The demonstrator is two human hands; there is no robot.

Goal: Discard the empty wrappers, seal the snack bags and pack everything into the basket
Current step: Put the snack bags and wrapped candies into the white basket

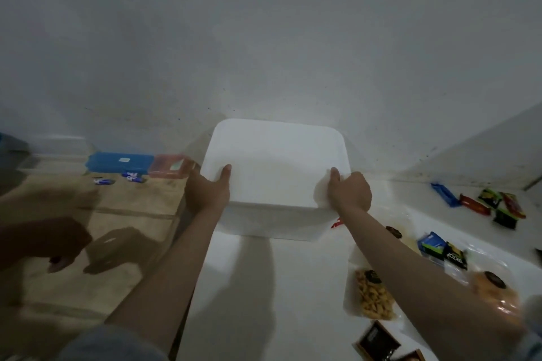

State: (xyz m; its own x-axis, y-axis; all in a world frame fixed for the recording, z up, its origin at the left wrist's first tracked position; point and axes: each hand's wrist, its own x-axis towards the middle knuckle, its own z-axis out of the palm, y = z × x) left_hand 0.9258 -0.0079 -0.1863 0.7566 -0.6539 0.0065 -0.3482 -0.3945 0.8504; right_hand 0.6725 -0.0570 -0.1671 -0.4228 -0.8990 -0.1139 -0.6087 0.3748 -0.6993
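A white plastic basket (275,155) stands at the far end of the white table (264,287), against the wall. My left hand (206,189) grips its left rim, thumb over the edge. My right hand (349,192) grips its right rim, fingers curled round it. Clear snack bags lie to the right: one with yellow snacks (374,296) and one with orange snacks (495,293). Small packets (440,250) lie near them. Further right lie a blue wrapper (444,193), a red-orange wrapper (473,204) and dark green packets (500,208).
On the tiled floor at left stand a blue box (120,162) and a pink box (171,170), with small blue wrappers (118,179) in front. A dark brown packet (377,338) lies at the table's near right. The wall is close behind the basket.
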